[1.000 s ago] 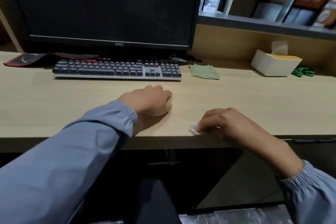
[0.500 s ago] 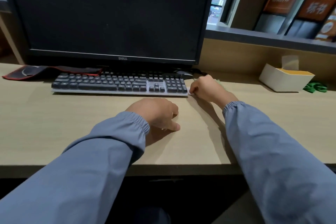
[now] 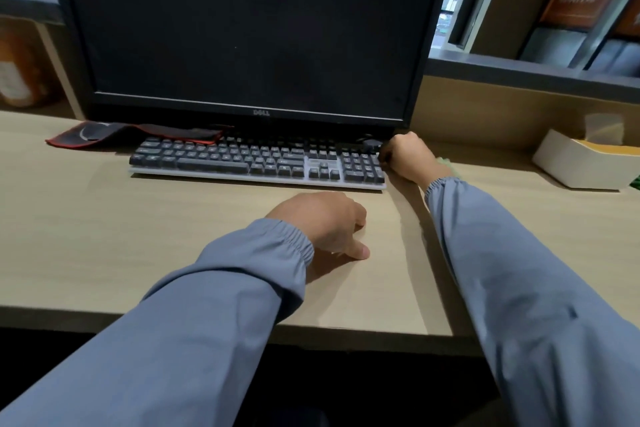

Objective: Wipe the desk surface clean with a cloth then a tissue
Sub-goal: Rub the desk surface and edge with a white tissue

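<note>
The right hand (image 3: 407, 156) is clenched into a fist on the desk (image 3: 104, 225), pressed against the right end of the keyboard (image 3: 258, 163); whatever the grip encloses is hidden, presumably the tissue. A sliver of green cloth (image 3: 444, 161) is seen just behind its wrist. The left hand (image 3: 323, 224) is rested loosely curled and empty, nearer the front edge. Tissue is judged light, soft and easily torn, best bunched under the fingers

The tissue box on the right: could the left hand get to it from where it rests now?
Probably not easily. The left hand lies on the desk in front of the keyboard, and the right arm stretches across between it and the tissue box. The right hand is nearer.
</note>
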A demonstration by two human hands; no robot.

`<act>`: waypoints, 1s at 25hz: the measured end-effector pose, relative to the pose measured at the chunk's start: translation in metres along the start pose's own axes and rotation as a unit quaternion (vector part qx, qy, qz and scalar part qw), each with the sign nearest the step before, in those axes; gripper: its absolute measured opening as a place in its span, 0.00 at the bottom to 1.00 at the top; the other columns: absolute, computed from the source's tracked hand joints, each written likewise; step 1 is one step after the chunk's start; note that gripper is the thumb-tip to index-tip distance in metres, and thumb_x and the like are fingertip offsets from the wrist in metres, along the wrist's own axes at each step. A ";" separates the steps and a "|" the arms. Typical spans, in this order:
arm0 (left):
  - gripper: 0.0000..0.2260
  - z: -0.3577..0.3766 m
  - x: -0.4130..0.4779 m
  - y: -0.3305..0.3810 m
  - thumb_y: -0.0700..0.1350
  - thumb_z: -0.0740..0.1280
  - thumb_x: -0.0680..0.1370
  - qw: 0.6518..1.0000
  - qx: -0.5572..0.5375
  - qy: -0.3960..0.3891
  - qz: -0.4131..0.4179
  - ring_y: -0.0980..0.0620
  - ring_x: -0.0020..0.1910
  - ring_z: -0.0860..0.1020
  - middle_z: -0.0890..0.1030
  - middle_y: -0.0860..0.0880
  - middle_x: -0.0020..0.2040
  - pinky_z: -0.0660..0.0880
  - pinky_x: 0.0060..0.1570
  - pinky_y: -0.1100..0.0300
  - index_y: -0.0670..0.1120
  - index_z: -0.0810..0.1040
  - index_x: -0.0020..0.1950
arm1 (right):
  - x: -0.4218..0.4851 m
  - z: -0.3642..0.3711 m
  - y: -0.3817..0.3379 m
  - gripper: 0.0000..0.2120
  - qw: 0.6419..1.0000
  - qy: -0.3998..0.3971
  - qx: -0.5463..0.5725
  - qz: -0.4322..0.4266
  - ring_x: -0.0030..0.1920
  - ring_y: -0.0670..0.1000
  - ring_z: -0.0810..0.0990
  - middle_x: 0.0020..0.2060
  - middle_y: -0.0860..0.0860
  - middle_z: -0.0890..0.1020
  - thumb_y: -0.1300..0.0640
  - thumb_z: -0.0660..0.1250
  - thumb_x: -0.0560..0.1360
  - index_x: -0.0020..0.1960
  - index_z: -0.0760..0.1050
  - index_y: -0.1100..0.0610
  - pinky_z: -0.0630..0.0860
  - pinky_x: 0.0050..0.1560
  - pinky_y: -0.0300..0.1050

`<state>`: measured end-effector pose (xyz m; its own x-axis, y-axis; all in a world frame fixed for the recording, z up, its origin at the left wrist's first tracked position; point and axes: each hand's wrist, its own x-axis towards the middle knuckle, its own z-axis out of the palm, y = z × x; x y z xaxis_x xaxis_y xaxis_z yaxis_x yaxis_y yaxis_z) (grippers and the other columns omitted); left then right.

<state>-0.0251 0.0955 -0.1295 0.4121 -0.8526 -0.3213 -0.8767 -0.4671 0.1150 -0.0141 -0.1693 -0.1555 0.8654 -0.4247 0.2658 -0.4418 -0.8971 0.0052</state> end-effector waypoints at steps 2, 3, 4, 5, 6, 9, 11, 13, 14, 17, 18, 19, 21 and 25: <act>0.30 0.000 0.000 0.002 0.63 0.67 0.81 1.000 0.000 -0.003 -0.001 0.44 0.69 0.74 0.72 0.50 0.74 0.72 0.59 0.50 0.53 0.68 0.80 | -0.008 -0.005 0.003 0.16 1.000 -0.019 -0.003 -0.014 0.48 0.57 0.82 0.48 0.53 0.86 0.67 0.64 0.75 0.47 0.86 0.50 0.78 0.50 0.46; 0.30 -0.001 0.000 0.002 0.63 0.67 0.81 1.000 -0.001 -0.002 -0.001 0.44 0.70 0.74 0.72 0.50 0.74 0.71 0.58 0.51 0.53 0.67 0.80 | -0.015 -0.009 0.003 0.15 0.999 -0.029 -0.008 -0.026 0.48 0.56 0.82 0.47 0.52 0.86 0.67 0.65 0.75 0.46 0.86 0.50 0.78 0.49 0.46; 0.30 -0.003 0.000 0.001 0.63 0.67 0.81 1.000 -0.002 -0.003 -0.004 0.44 0.70 0.74 0.71 0.50 0.75 0.70 0.58 0.52 0.53 0.67 0.80 | -0.024 -0.015 0.001 0.14 0.998 -0.036 -0.009 -0.042 0.47 0.55 0.82 0.45 0.51 0.86 0.67 0.65 0.74 0.45 0.86 0.51 0.77 0.47 0.44; 0.30 -0.003 0.000 0.001 0.63 0.67 0.81 1.000 -0.003 -0.002 -0.006 0.44 0.70 0.73 0.71 0.50 0.75 0.70 0.58 0.51 0.53 0.67 0.80 | -0.039 -0.020 -0.002 0.14 0.998 -0.042 -0.007 -0.054 0.47 0.54 0.82 0.45 0.50 0.86 0.67 0.66 0.74 0.45 0.86 0.52 0.75 0.46 0.43; 0.30 -0.004 0.000 0.000 0.62 0.68 0.81 1.000 -0.002 0.000 -0.009 0.44 0.70 0.73 0.70 0.49 0.76 0.70 0.60 0.51 0.54 0.67 0.80 | -0.055 -0.025 -0.006 0.13 0.997 -0.046 -0.003 -0.066 0.47 0.54 0.82 0.45 0.50 0.86 0.67 0.66 0.74 0.46 0.86 0.53 0.72 0.46 0.41; 0.30 -0.001 -0.002 0.004 0.63 0.68 0.80 1.000 0.005 0.008 -0.017 0.43 0.71 0.73 0.70 0.49 0.77 0.71 0.65 0.48 0.55 0.67 0.80 | -0.117 -0.042 -0.011 0.11 0.994 -0.040 0.030 -0.099 0.46 0.52 0.82 0.46 0.50 0.86 0.65 0.68 0.75 0.47 0.86 0.54 0.74 0.47 0.40; 0.30 0.002 -0.003 0.007 0.63 0.68 0.80 1.000 0.016 0.010 -0.022 0.43 0.71 0.73 0.71 0.49 0.77 0.72 0.68 0.45 0.56 0.68 0.79 | -0.164 -0.051 -0.015 0.09 0.991 -0.042 0.048 -0.120 0.45 0.50 0.81 0.46 0.48 0.85 0.63 0.69 0.77 0.48 0.86 0.52 0.77 0.48 0.41; 0.30 0.002 -0.003 0.008 0.63 0.68 0.80 0.999 0.021 0.009 -0.027 0.43 0.71 0.73 0.71 0.49 0.77 0.73 0.69 0.44 0.56 0.68 0.79 | -0.212 -0.060 -0.021 0.07 0.987 -0.049 0.055 -0.142 0.43 0.48 0.80 0.45 0.46 0.83 0.58 0.69 0.78 0.49 0.85 0.50 0.80 0.47 0.44; 0.29 0.000 -0.004 0.009 0.63 0.68 0.80 0.999 0.024 0.008 -0.028 0.43 0.70 0.74 0.71 0.48 0.77 0.73 0.68 0.45 0.56 0.68 0.79 | -0.237 -0.064 -0.026 0.07 0.984 -0.050 0.066 -0.157 0.42 0.49 0.80 0.43 0.47 0.82 0.57 0.67 0.78 0.47 0.85 0.51 0.80 0.45 0.47; 0.27 -0.004 -0.009 0.023 0.60 0.67 0.82 0.997 0.067 0.000 -0.033 0.43 0.67 0.76 0.74 0.46 0.74 0.72 0.59 0.52 0.50 0.69 0.78 | -0.300 -0.071 -0.028 0.13 0.975 -0.031 0.112 -0.188 0.42 0.53 0.80 0.42 0.49 0.82 0.54 0.59 0.75 0.45 0.83 0.52 0.78 0.40 0.48; 0.25 -0.006 -0.010 0.029 0.57 0.66 0.83 0.996 0.084 -0.003 -0.032 0.43 0.66 0.77 0.76 0.45 0.72 0.72 0.57 0.54 0.47 0.70 0.78 | -0.310 -0.072 -0.026 0.14 0.975 -0.028 0.121 -0.187 0.43 0.54 0.81 0.43 0.49 0.83 0.53 0.58 0.75 0.45 0.83 0.52 0.77 0.40 0.47; 0.23 -0.007 -0.008 0.036 0.54 0.66 0.84 0.995 0.092 -0.006 -0.029 0.43 0.64 0.78 0.78 0.44 0.70 0.74 0.54 0.56 0.45 0.71 0.77 | -0.314 -0.073 -0.024 0.14 0.974 -0.024 0.126 -0.187 0.44 0.53 0.81 0.43 0.49 0.83 0.53 0.59 0.75 0.46 0.83 0.52 0.77 0.40 0.46; 0.23 -0.008 -0.001 0.050 0.46 0.66 0.85 0.998 0.068 -0.014 -0.010 0.44 0.63 0.80 0.78 0.43 0.70 0.76 0.46 0.60 0.45 0.68 0.80 | -0.307 -0.073 -0.023 0.09 0.975 -0.026 0.123 -0.181 0.42 0.52 0.81 0.41 0.49 0.83 0.59 0.65 0.74 0.45 0.84 0.52 0.78 0.40 0.47; 0.21 -0.008 0.009 0.070 0.49 0.62 0.86 0.998 0.056 -0.018 0.024 0.43 0.68 0.77 0.76 0.43 0.73 0.76 0.57 0.55 0.43 0.72 0.77 | -0.253 -0.067 -0.016 0.06 0.990 -0.054 0.070 -0.111 0.43 0.50 0.80 0.43 0.47 0.83 0.60 0.71 0.76 0.47 0.86 0.51 0.79 0.45 0.46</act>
<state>-0.0803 0.0532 -0.1173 0.3621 -0.8629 -0.3525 -0.9180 -0.3957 0.0255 -0.2418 -0.0390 -0.1587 0.9612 -0.2180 0.1692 -0.2064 -0.9749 -0.0838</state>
